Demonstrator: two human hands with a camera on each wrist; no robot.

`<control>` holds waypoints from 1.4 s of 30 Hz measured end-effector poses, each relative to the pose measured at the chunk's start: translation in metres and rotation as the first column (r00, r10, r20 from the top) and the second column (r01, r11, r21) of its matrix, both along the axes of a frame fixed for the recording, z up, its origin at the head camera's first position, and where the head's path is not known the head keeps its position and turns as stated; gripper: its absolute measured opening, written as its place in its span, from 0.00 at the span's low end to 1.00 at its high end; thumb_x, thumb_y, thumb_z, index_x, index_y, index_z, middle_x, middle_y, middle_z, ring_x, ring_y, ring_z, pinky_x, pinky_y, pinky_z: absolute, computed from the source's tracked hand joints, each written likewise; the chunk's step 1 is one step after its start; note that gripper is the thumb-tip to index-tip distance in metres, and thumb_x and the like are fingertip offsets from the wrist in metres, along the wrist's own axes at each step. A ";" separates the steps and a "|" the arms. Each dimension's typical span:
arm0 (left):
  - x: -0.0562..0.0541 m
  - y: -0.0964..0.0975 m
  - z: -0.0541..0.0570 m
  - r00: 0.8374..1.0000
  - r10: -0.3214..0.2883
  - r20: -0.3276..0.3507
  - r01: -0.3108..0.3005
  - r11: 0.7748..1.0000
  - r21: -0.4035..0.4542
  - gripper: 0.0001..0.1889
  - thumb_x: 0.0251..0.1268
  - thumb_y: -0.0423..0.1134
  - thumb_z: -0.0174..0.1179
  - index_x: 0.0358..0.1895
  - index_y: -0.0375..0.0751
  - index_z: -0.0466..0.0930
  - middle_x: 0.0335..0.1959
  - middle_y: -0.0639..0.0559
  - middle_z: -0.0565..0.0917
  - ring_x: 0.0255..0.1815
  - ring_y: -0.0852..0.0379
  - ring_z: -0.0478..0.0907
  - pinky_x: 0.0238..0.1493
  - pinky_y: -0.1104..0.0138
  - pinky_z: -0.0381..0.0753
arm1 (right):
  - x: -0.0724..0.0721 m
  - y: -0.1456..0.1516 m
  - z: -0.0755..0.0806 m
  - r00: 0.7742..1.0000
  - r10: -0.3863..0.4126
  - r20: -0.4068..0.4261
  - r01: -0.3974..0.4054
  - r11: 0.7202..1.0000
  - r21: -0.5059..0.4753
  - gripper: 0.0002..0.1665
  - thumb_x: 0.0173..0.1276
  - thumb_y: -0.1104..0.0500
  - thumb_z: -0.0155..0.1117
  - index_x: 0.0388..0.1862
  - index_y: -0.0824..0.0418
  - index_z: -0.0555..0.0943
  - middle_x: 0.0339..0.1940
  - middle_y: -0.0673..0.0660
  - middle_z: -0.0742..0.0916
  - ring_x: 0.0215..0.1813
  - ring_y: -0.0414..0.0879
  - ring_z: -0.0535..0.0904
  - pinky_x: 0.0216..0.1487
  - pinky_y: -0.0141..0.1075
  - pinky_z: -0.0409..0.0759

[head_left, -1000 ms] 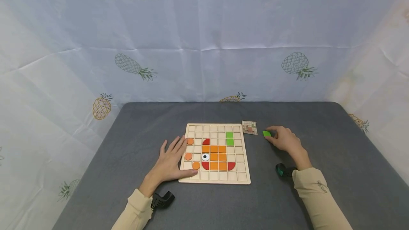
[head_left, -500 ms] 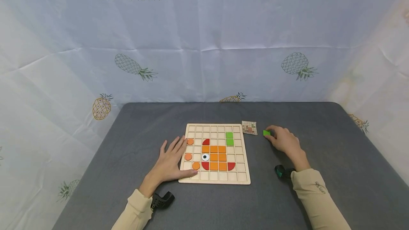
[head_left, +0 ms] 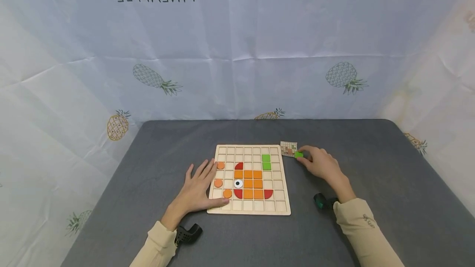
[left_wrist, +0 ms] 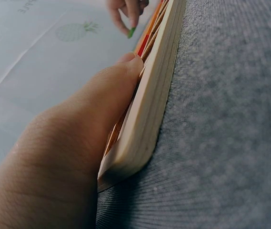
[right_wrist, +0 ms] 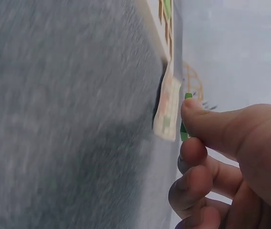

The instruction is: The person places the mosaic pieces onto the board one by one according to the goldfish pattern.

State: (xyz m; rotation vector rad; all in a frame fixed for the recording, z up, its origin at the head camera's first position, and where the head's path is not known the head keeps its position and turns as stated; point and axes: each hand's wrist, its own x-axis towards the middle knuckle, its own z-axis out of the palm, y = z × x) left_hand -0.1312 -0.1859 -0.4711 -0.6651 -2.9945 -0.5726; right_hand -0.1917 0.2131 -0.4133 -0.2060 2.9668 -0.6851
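Note:
A wooden grid board (head_left: 276, 206) lies on the table, with orange squares (head_left: 248, 183), red quarter-round pieces (head_left: 268, 194), orange discs (head_left: 218, 183), a white eye disc (head_left: 238, 183) and two green squares (head_left: 266, 162) in its cells. My left hand (head_left: 198, 188) rests spread over the board's left edge, its thumb lying along the near left corner in the left wrist view. Between thumb and fingers my right hand (head_left: 322, 164) pinches a green square tile (head_left: 299, 154), held up off the table in the right wrist view. The tile is beside the small pattern card (head_left: 288, 148).
The card touches or nearly touches the board's far right corner. A dark grey cloth (head_left: 178, 143) covers the table. Behind it hangs a pale curtain (head_left: 237, 32) printed with pineapples. A dark device (head_left: 189, 234) is strapped at each wrist.
My right hand has carried the green tile left, from the bare table to the right edge of the card. The left hand and the board stay where they were.

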 end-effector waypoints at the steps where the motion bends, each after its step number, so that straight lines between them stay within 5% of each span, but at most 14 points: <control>1: 0.000 0.000 0.000 1.000 0.000 0.001 0.000 1.000 -0.001 0.63 0.51 0.79 0.59 0.83 0.43 0.50 0.85 0.45 0.53 0.86 0.40 0.50 0.77 0.30 0.39 | 0.000 -0.002 0.000 1.000 0.007 -0.001 -0.007 1.000 -0.002 0.23 0.76 0.53 0.64 0.65 0.61 0.80 0.17 0.52 0.78 0.17 0.44 0.71 0.18 0.35 0.64; 17: 0.000 0.001 0.000 1.000 -0.002 0.008 0.002 1.000 0.024 0.62 0.51 0.78 0.61 0.83 0.41 0.51 0.85 0.44 0.54 0.85 0.39 0.50 0.77 0.30 0.38 | 0.011 -0.034 0.001 0.991 0.118 -0.065 -0.119 0.993 -0.022 0.24 0.73 0.55 0.67 0.65 0.60 0.81 0.16 0.51 0.76 0.17 0.42 0.67 0.19 0.33 0.59; 24: -0.001 0.000 -0.001 1.000 -0.002 -0.006 0.002 1.000 0.010 0.62 0.51 0.78 0.60 0.83 0.41 0.52 0.85 0.44 0.54 0.85 0.39 0.51 0.77 0.30 0.40 | 0.013 -0.046 -0.002 0.988 0.147 -0.057 -0.148 0.988 -0.029 0.22 0.72 0.53 0.68 0.61 0.58 0.83 0.32 0.62 0.87 0.18 0.42 0.67 0.19 0.33 0.60; 30: -0.002 0.001 -0.001 1.000 -0.007 -0.011 0.007 1.000 0.004 0.62 0.51 0.78 0.60 0.83 0.40 0.52 0.85 0.43 0.55 0.85 0.38 0.51 0.76 0.29 0.40 | 0.013 -0.053 -0.005 0.986 0.160 -0.034 -0.161 0.987 -0.020 0.21 0.72 0.52 0.68 0.61 0.56 0.84 0.20 0.54 0.79 0.18 0.42 0.66 0.19 0.33 0.60; 42: -0.001 0.000 0.000 1.000 -0.012 -0.009 0.012 1.000 0.013 0.63 0.51 0.79 0.59 0.83 0.40 0.51 0.85 0.43 0.54 0.85 0.38 0.50 0.76 0.29 0.39 | 0.012 -0.055 -0.012 0.979 0.194 -0.058 -0.196 0.980 -0.021 0.18 0.72 0.55 0.68 0.58 0.57 0.85 0.18 0.50 0.77 0.18 0.41 0.66 0.19 0.32 0.57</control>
